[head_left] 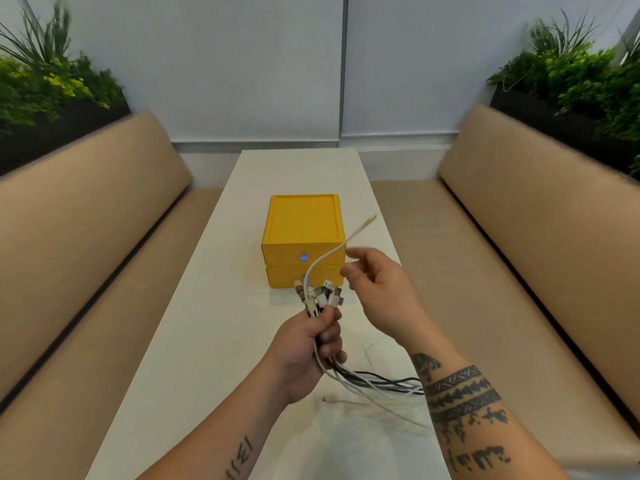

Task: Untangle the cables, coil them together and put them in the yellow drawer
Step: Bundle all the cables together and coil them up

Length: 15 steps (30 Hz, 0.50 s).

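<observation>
Shows cable sorting at a white table (214, 341). Grips the cables (363, 379) in the left hand (308, 348), clenched round the black and white bundle, with connector ends fanned just above the fist and loose tails trailing rightward over the tabletop beneath the right forearm. Lets one white cable (329, 258) arc up out of the bundle, plug tip in the air in front of the yellow drawer unit (301, 226). Holds the right hand (377, 289) just beside that arc with loosely curled fingers (353, 253); cannot tell whether pinching the cable or merely near it. Sets the yellow drawer unit mid-table beyond both hands: two stacked drawers, both closed. Flanks the table with tan benches (86, 220) and planters (52, 81).
</observation>
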### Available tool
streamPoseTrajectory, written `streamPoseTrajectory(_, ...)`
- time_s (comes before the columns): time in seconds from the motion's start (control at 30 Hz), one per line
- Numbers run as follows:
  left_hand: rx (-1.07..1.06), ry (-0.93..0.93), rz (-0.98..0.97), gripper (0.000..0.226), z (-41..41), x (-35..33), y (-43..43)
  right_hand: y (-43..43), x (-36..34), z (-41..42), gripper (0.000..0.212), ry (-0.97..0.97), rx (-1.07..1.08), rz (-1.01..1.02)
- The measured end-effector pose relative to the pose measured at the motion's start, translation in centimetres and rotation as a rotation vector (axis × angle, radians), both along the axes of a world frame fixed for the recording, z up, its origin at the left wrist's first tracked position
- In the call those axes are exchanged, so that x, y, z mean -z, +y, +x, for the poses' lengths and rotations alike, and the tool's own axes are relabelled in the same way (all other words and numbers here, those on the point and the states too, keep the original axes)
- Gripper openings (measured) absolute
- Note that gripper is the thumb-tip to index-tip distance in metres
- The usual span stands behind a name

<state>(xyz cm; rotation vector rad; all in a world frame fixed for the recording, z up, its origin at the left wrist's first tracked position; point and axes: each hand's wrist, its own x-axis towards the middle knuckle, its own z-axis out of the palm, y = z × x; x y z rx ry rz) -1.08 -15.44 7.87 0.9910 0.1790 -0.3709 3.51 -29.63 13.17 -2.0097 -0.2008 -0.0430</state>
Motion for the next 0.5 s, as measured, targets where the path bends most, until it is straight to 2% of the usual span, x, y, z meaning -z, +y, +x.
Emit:
streamPoseTrajectory(0.07, -0.059, 0.022, -0.049, 0.018, 0.5, 0.0, 0.1, -0.4, 1.2, -0.5, 0.007, 0.031, 0.031, -0.078)
streamPoseTrajectory(0.2, -0.174, 0.014, -0.122, 0.02, 1.5, -0.1, 0.8, -0.5, 3.0, -2.2, 0.012, 0.22, -0.19, -0.103)
streamPoseTrajectory(0.27, -0.218, 0.032, -0.146, 0.02, 1.6, -0.2, 1.1, -0.1, 3.7, -2.8, 0.012, 0.207, -0.233, -0.165)
streamPoseTrajectory(0.4, -0.182, 0.028, -0.188, 0.019, 1.3, -0.3, 1.1, 1.2, 4.6, -3.2, 0.005, 0.136, -0.167, 0.005)
streamPoseTrajectory(0.5, -0.184, 0.025, -0.189, 0.019, 1.2, -0.6, 1.1, 1.6, 4.8, -3.0, 0.007, 0.095, -0.171, -0.027)
